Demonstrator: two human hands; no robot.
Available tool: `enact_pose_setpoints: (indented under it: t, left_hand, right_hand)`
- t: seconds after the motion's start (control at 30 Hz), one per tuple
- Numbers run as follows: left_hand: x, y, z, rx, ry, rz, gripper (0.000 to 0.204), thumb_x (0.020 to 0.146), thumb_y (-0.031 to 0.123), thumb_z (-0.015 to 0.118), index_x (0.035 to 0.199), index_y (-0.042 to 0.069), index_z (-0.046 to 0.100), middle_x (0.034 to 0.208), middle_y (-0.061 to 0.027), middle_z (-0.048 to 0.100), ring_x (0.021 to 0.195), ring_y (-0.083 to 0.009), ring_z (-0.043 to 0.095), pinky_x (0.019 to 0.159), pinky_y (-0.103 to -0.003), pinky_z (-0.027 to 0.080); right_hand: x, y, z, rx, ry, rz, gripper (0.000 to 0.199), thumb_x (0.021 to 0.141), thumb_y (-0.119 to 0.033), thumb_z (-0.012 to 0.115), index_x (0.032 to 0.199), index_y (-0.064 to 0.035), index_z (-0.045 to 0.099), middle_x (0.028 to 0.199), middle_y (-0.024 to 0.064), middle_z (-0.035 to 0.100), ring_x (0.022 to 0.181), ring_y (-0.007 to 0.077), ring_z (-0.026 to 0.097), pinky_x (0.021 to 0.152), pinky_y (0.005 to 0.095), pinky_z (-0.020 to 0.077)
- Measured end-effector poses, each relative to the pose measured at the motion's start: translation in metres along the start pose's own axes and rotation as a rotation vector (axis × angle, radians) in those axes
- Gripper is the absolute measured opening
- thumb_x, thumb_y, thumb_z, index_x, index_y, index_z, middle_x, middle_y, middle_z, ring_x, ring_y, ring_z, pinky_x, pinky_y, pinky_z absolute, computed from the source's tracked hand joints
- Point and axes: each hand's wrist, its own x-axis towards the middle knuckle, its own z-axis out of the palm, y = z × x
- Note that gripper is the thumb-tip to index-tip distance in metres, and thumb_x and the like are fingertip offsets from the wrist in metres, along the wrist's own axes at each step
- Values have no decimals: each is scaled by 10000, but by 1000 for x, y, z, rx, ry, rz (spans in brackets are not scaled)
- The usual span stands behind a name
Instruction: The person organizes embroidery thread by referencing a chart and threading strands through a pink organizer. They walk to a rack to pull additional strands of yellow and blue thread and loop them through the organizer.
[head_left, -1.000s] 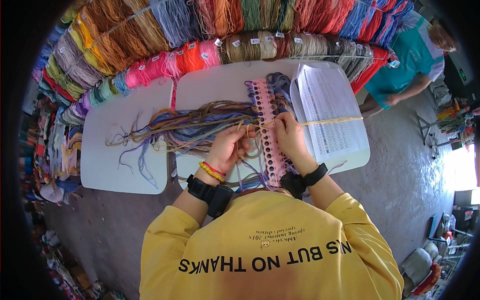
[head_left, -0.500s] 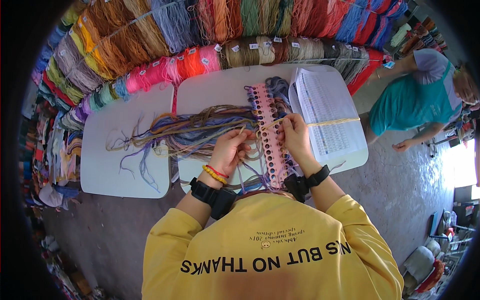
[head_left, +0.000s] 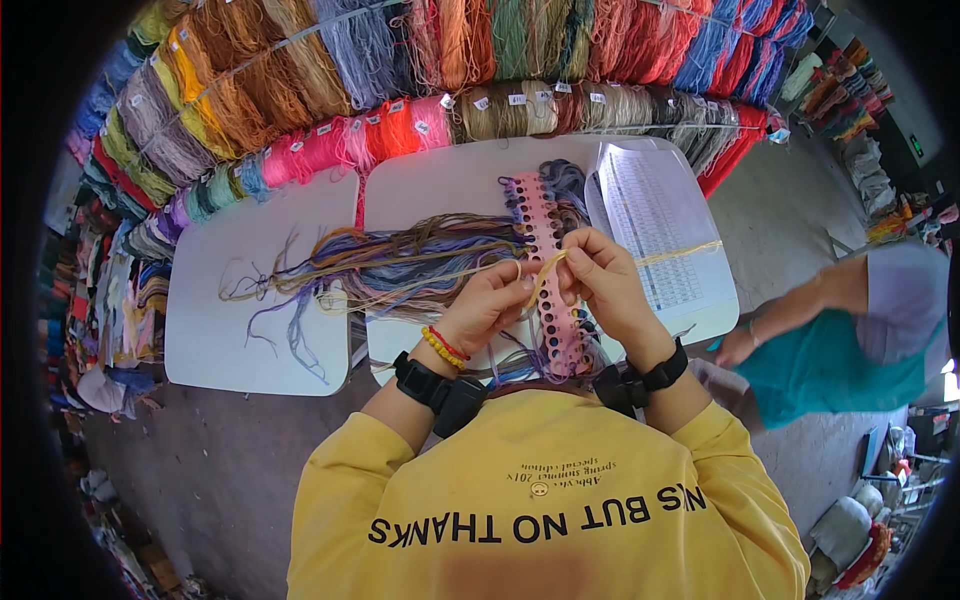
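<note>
A long pink card with a row of punched holes [head_left: 548,232] lies on the white table [head_left: 440,185]. Bundles of purple, blue and tan thread [head_left: 400,265] trail from it to the left. My left hand [head_left: 487,305] and my right hand [head_left: 597,280] meet over the middle of the card. Both pinch a short yellow thread [head_left: 545,275] between their fingertips. A black band sits on each wrist, and beaded bracelets circle the left wrist.
A printed sheet of paper [head_left: 655,235] lies right of the card with a yellow strand across it. A second white table [head_left: 255,290] stands to the left. Hanging skeins of coloured thread [head_left: 430,90] fill the far side. A person in a teal top [head_left: 845,340] bends at the right.
My hands have lifted slightly and now pull a yellow thread between them. The person in teal has moved from the far right corner down toward the table's near right side.
</note>
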Motion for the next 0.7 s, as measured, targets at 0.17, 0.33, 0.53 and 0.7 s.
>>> enact_pose_setpoints:
  t: [0.17, 0.33, 0.53, 0.7]
  left_hand:
    - [-5, -2, -2, 18, -3, 11, 198, 806, 118, 553, 977, 20, 543, 740, 22, 492, 547, -28, 385, 487, -150, 321]
    - [-10, -1, 0, 128, -48, 6, 179, 797, 133, 579, 926, 11, 549, 710, 23, 498, 536, -39, 405, 487, -152, 328]
    - [-14, -6, 0, 233, -15, 6, 233, 788, 148, 594, 962, 0, 549, 708, 32, 491, 534, -26, 389, 477, -153, 305]
    - [-18, -2, 5, 250, 34, 56, 227, 785, 163, 602, 951, 14, 563, 712, 37, 506, 536, -16, 384, 477, -151, 299]
  right_hand:
    - [-1, 0, -3, 65, 60, 13, 149, 876, -195, 474, 879, -46, 478, 676, 14, 506, 525, 81, 466, 495, 181, 377]
    - [0, 0, -4, 46, 82, 19, 154, 877, -199, 473, 877, -46, 479, 669, 16, 503, 524, 82, 469, 484, 181, 367]
    - [4, 0, -1, 42, 99, 22, 149, 875, -190, 475, 876, -41, 480, 662, 13, 499, 527, 78, 462, 487, 181, 370]
    - [9, 0, -3, 38, 96, 10, 138, 872, -172, 477, 888, -35, 484, 665, 9, 500, 534, 74, 456, 493, 183, 374]
